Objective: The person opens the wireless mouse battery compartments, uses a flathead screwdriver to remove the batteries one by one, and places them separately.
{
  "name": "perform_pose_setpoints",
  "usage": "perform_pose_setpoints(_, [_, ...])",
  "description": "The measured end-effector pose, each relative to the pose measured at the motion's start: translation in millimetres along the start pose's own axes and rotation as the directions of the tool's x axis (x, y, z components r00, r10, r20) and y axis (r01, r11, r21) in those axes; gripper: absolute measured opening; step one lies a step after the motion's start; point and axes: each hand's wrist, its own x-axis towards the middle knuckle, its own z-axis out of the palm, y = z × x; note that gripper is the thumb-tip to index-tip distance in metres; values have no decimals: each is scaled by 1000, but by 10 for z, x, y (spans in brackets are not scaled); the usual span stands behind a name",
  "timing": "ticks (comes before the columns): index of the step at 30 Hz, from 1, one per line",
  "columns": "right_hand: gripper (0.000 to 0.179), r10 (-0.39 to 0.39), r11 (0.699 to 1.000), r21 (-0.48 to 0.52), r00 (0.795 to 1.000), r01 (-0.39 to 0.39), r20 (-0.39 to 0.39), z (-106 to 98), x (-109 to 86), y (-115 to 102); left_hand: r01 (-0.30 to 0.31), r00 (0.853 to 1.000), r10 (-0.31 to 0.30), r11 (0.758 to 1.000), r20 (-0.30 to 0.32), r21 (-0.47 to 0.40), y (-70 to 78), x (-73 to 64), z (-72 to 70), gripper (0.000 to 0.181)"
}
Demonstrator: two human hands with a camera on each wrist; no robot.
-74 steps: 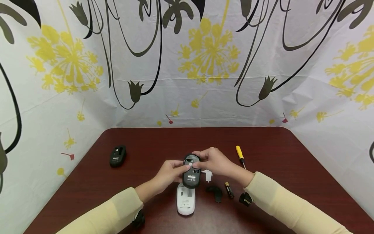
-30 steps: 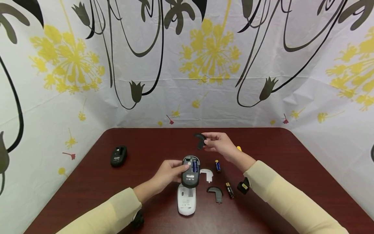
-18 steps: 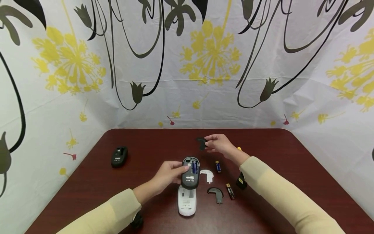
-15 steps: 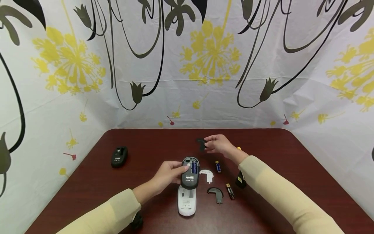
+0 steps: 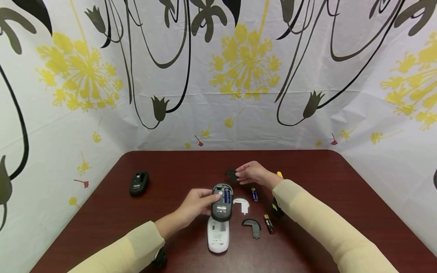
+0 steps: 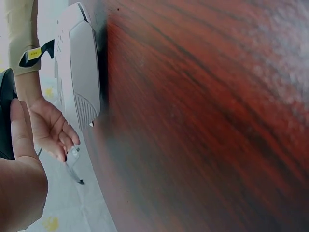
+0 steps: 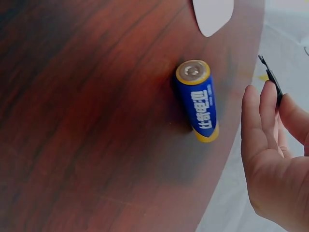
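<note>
My left hand (image 5: 196,201) grips a dark grey computer mouse (image 5: 222,213), its underside facing up. A blue battery (image 5: 227,195) shows in the mouse's uncovered compartment. Just beyond it, my right hand (image 5: 253,173) pinches a dark, hook-shaped battery cover (image 5: 231,174) between thumb and fingers; the right wrist view shows this cover (image 7: 271,77) edge-on. A white mouse (image 5: 218,238) lies underside up on the table, its far end overlapped by the grey one. Right of the held mouse lies a loose blue battery (image 5: 254,195), close below the right hand.
On the table (image 5: 184,167), a white cover (image 5: 244,205), a grey cover (image 5: 254,228) and a black battery (image 5: 269,223) lie right of the mice. A black mouse (image 5: 139,184) rests at far left. Beyond the right forearm shows a yellow screwdriver handle (image 5: 280,174).
My right hand was at the mouse at first, then appeared beyond it holding the dark cover. It has since lowered the cover closer to the mouse. My left hand keeps its grip.
</note>
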Motion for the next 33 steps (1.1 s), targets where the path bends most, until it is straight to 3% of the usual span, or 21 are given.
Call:
perform_pose_setpoints(9, [24, 30, 999, -20, 1000, -30, -7, 47, 35, 86, 0, 1000, 0, 1000, -7, -13, -23, 8, 4, 41])
perform_pose_setpoints(25, [8, 9, 984, -176, 996, -24, -83, 111, 54, 78, -2, 1000, 2, 1000, 5, -18, -34, 24, -29, 43])
perform_pose_setpoints(33, [8, 27, 980, -193, 995, -46, -98, 127, 68, 84, 2, 1000, -2, 1000, -5, -18, -25, 5, -35, 43])
